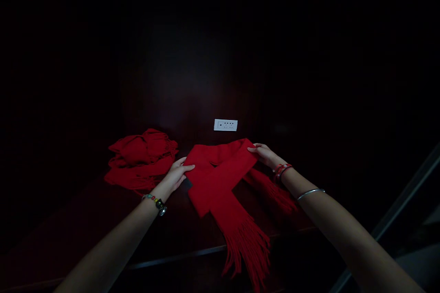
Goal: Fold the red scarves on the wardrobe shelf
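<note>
Both bare forearms reach in from the bottom corners, left forearm angled up and right, right forearm up and left, hands apart mid-view. Left hand in a pinch grip, thumb extended inward, fingers partly hidden; right hand slightly higher in view, also pinching, thumb pointing inward, fingers bent

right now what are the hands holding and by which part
A red fringed scarf: left hand pinches its left edge, right hand its upper right edge
</note>
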Demonstrator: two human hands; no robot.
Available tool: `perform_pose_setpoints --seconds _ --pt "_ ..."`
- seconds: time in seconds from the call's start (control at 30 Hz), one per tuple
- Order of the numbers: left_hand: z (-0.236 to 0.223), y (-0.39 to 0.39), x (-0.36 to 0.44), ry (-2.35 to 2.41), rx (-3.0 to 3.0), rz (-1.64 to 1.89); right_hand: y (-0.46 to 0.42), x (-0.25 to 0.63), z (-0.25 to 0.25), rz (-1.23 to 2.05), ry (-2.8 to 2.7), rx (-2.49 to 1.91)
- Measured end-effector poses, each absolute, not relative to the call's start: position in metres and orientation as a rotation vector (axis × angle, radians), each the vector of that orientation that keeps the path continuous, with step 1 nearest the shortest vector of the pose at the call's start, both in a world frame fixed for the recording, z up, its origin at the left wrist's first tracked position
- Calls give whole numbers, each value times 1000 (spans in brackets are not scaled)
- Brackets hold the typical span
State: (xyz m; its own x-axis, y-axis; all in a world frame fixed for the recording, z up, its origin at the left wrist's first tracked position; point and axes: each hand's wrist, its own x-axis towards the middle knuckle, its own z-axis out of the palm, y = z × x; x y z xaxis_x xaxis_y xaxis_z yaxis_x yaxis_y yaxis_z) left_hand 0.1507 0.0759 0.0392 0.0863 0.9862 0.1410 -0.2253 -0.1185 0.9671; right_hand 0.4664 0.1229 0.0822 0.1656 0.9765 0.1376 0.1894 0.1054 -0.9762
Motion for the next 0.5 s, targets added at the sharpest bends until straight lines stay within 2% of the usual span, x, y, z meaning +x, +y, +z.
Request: perform_pose_setpoints --seconds 0.27,0.5 --pt "39 122 192 838 1072 1330 126 508 92 858 -1119 -1315" --pt "46 154 224 750 1076 1303 176 530 114 711 -1147 -1365"
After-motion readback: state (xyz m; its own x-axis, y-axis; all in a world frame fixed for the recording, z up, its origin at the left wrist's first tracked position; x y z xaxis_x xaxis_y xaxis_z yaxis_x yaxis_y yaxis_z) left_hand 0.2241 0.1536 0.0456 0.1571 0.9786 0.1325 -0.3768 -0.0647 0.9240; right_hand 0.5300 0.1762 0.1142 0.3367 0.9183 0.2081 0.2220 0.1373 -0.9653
